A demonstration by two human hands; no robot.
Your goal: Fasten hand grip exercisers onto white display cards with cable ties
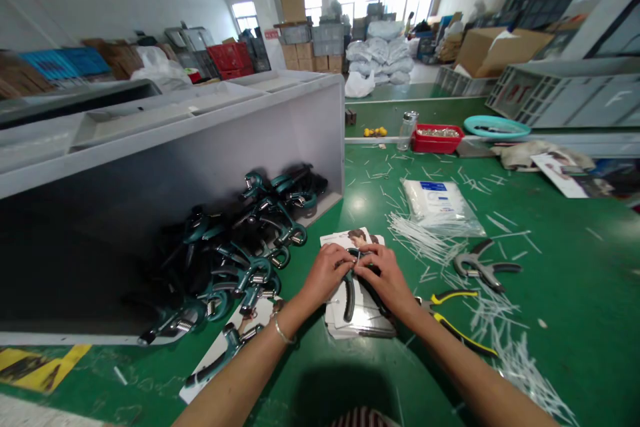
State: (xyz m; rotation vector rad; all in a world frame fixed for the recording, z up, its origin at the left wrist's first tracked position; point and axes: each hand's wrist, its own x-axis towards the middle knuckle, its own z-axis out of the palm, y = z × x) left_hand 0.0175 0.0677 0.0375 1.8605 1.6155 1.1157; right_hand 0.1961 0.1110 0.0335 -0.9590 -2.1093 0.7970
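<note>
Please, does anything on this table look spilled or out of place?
Yes, white plastic strips are strewn loosely over the green table, many just right of the yellow-handled pliers. The grey bin lies on its side, with spring grips poking over its lower edge, though that may be intentional. Nothing looks clearly damaged.

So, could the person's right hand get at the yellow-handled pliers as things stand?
Probably yes: the pliers lie close beside the right forearm, their yellow handles uncovered. But the right hand is busy at a hand grip, so it would likely need to let go first.
</note>
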